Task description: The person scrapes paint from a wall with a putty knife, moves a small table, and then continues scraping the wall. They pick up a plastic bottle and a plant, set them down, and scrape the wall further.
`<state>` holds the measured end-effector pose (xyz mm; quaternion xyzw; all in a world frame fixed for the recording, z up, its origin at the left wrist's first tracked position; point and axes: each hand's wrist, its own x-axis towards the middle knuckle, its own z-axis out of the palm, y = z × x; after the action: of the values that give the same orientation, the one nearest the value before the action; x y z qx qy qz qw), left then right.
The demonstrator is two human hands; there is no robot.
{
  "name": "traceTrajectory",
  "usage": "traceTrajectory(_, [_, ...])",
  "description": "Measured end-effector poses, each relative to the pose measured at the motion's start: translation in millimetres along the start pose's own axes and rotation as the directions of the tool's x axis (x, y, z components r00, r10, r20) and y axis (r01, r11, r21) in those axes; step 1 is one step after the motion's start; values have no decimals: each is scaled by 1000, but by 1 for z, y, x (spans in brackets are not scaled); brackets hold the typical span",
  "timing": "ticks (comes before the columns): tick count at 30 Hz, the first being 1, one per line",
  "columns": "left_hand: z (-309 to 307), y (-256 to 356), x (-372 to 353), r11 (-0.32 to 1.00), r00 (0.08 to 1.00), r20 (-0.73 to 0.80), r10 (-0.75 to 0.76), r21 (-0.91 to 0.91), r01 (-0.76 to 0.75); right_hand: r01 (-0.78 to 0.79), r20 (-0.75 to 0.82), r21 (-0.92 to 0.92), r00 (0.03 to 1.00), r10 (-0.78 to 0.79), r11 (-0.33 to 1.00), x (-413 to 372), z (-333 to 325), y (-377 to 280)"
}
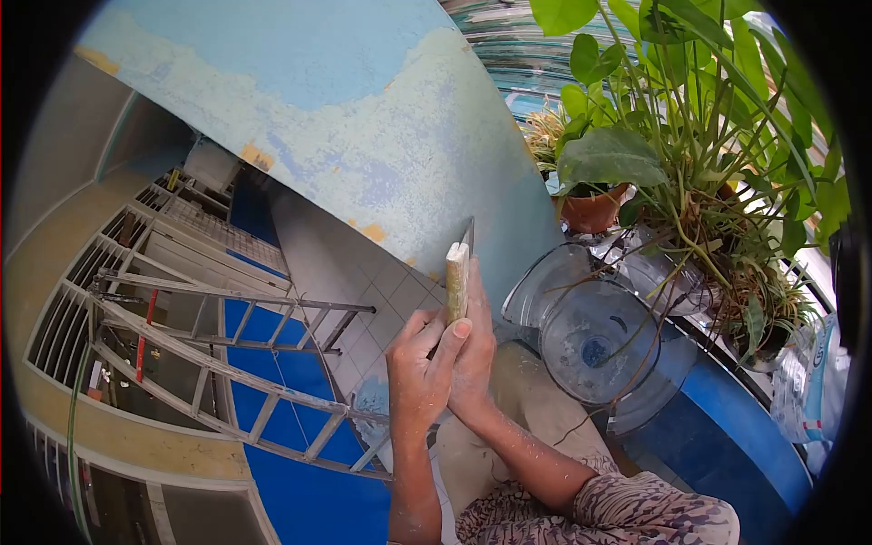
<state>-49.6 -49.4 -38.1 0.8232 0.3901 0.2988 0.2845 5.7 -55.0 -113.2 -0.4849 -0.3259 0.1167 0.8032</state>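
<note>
A narrow, worn block (457,286) with a whitish end and a yellowish side stands on edge between my two hands. Past its far end pokes a thin, dark, pointed edge (469,233), against the pale blue painted wall (363,136). My left hand (425,356) is closed on the block from the left, its thumb along the near end. Pressed against the right side is my right hand (474,350), its fingers stretched along the block and partly hidden. Whitish dust covers both hands. The wall surface is patchy, with bare yellowish spots along its lower edge.
An aluminium ladder (263,418) and a blue sheet (309,481) lie to the left, over tiled floor (341,263). At right, clear plastic containers (599,341) stand beside a blue curved ledge (727,427). Leafy plants (690,154) and a brown pot (595,209) crowd the upper right.
</note>
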Motion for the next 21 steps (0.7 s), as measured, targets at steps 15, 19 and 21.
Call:
traceTrajectory(15, [46,-3,25,971,985,-28,170,176,-162,-380,-7,-12,925,380,925,25,-25,30])
traceTrajectory(19, [41,3,11,971,981,-113,157,199,-132,-297,48,-49,953,299,954,13,-21,15])
traceTrajectory(21, [44,2,17,967,984,-116,139,231,-109,-221,-7,-72,975,221,973,30,-20,16])
